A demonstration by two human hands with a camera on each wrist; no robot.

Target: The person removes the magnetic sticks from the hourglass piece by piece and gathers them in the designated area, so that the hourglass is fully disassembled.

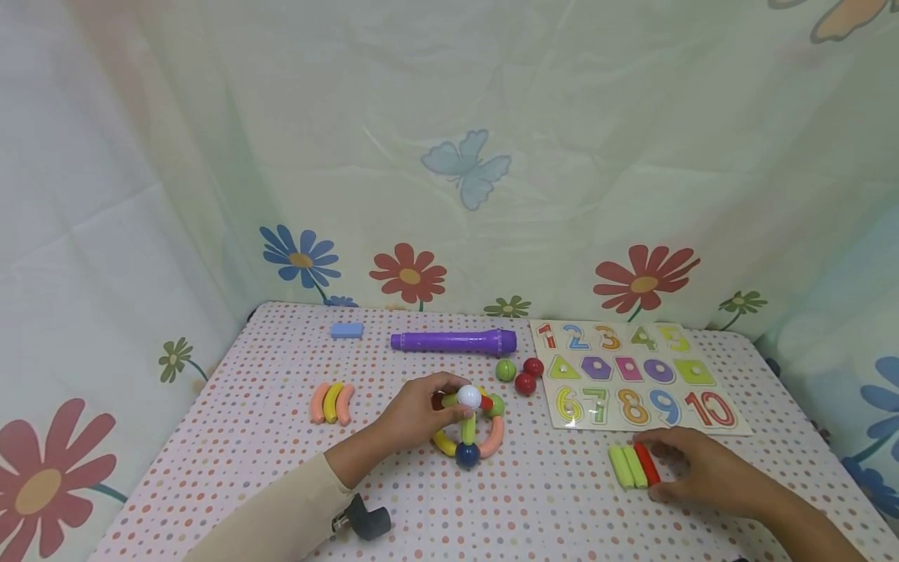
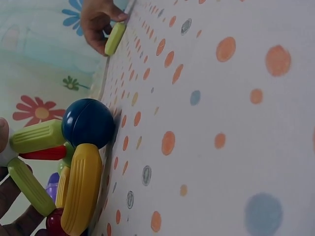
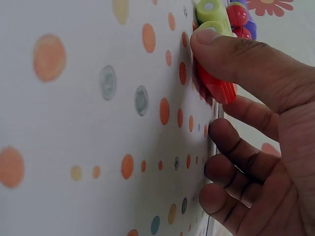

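Observation:
My left hand (image 1: 441, 396) grips a toy built of magnetic sticks and balls (image 1: 469, 428), with a white ball (image 1: 469, 396) on top and a dark blue ball (image 1: 467, 454) at the near side. The left wrist view shows the blue ball (image 2: 88, 123) on the table, a yellow curved stick (image 2: 81, 194) and green sticks joined to it. My right hand (image 1: 660, 467) pinches a red stick (image 1: 647, 464) that lies beside two green sticks (image 1: 628, 466). In the right wrist view my thumb (image 3: 231, 54) presses on the red stick (image 3: 216, 88).
A purple tube (image 1: 453, 342) and a blue block (image 1: 347, 330) lie at the back of the dotted table (image 1: 281, 453). A number puzzle board (image 1: 632, 375) sits back right, with a green ball (image 1: 506, 370) and two red balls (image 1: 528, 376) beside it. Curved sticks (image 1: 332, 403) lie left.

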